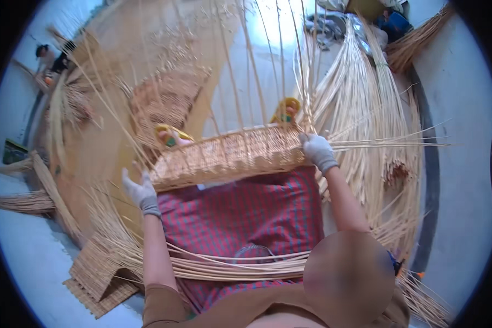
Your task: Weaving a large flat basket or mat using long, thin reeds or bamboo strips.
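A half-woven wicker piece (229,153) with tall upright rods (232,82) lies across my lap on a red checked cloth (240,213). My left hand (140,190), in a pale glove, is at its left end. Its thumb is against or close beside the weave, and its fingers are spread apart. My gloved right hand (318,153) is closed round the right end, where loose pale strands (388,143) stick out to the right. Some of its fingers are hidden behind the edge. Beyond the weave, my feet show in yellow sandals (287,111).
Long bundles of pale wicker strands (350,87) lie at the right. A bunch of rods (246,269) crosses my lap. A finished-looking woven panel (169,95) lies ahead, and a folded woven mat (95,268) sits at the lower left. Another person (52,59) is at the far left.
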`<action>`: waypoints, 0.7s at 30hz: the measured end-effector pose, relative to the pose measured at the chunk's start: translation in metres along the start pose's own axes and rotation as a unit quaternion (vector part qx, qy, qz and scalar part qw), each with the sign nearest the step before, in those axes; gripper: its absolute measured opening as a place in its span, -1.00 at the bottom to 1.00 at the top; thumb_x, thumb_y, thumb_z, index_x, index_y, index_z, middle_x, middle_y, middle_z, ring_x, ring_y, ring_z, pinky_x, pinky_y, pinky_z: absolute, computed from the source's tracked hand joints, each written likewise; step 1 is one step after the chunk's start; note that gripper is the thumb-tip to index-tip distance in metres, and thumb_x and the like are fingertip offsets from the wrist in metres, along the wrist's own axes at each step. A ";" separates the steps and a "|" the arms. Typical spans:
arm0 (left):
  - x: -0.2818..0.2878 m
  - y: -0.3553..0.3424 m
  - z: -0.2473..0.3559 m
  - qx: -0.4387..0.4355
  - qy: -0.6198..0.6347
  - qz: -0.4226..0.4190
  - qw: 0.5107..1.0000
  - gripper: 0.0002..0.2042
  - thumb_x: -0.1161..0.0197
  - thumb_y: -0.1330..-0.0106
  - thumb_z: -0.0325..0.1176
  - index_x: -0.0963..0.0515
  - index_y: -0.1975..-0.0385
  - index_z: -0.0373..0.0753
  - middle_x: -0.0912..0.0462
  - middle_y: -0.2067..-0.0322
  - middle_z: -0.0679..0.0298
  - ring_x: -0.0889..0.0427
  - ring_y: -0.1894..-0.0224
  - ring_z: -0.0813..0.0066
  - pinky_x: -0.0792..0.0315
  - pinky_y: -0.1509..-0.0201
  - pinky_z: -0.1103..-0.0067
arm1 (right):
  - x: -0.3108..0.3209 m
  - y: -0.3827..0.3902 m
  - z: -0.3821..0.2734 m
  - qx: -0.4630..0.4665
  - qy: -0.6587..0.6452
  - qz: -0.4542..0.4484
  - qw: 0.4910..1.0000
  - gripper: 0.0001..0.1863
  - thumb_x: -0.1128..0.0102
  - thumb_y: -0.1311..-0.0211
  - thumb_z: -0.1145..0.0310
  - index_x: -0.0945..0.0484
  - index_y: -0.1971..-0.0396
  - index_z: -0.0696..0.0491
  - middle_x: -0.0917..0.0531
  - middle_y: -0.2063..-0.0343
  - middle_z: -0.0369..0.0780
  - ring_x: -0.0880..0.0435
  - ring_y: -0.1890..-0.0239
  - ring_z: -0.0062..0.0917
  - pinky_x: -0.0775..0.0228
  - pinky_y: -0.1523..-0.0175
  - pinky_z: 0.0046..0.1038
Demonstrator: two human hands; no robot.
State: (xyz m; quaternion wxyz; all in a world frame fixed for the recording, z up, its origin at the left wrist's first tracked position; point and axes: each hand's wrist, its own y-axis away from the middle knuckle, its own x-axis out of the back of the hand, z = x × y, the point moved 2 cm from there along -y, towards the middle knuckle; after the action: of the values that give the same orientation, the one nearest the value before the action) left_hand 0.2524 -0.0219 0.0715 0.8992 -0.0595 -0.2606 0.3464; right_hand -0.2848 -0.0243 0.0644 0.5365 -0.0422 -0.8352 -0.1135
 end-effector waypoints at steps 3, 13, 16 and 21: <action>0.056 -0.054 -0.116 0.150 0.001 -0.251 0.956 -0.87 -0.30 -0.36 -0.40 -0.51 0.19 -0.20 -0.59 0.23 0.30 -0.53 0.22 0.62 -0.48 0.04 0.56 | -0.001 -0.014 -0.029 0.141 0.053 0.002 0.989 -0.70 0.03 -0.33 0.18 -0.60 0.26 0.07 -0.68 0.38 0.06 -0.69 0.19 0.01 -0.53 0.08 -0.05; 0.173 0.059 0.125 -0.122 0.136 -0.379 0.907 -0.71 -0.48 -0.23 -0.33 -0.52 0.18 -0.24 -0.54 0.36 0.37 -0.52 0.29 0.61 -0.49 0.14 0.61 | 0.064 0.126 0.033 -0.002 -0.112 0.318 0.941 -0.59 -0.13 -0.38 0.19 -0.51 -0.09 0.13 -0.64 0.05 0.07 -0.63 0.03 -0.01 -0.44 -0.11 -0.15; 0.214 0.141 0.132 -0.189 0.047 -0.308 0.931 -0.54 -0.58 -0.06 -0.15 -0.59 0.13 -0.27 -0.61 0.34 0.25 -0.61 0.18 0.42 -0.51 0.12 0.48 | 0.032 0.222 -0.069 0.064 -0.334 0.226 0.913 -0.46 -0.26 -0.24 0.46 -0.40 -0.24 0.10 -0.57 -0.11 -0.09 -0.60 -0.11 -0.38 -0.45 -0.18 -0.39; 0.258 0.230 0.155 -0.229 0.171 -0.298 0.911 -0.30 -0.53 -0.13 -0.05 -0.40 -0.17 -0.34 -0.57 0.07 0.11 -0.58 0.07 0.33 -0.49 -0.03 0.45 | 0.054 0.372 -0.187 0.328 -0.314 0.261 0.852 -0.48 -0.51 0.02 0.48 -0.62 -0.04 0.04 -0.58 -0.10 -0.07 -0.60 -0.11 -0.21 -0.49 -0.19 -0.28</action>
State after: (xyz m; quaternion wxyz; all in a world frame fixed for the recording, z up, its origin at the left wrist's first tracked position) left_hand 0.1981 0.3085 0.2484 0.9530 -0.2420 -0.1810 -0.0220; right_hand -0.0698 0.2905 0.2421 0.2383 -0.1140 -0.9061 0.3303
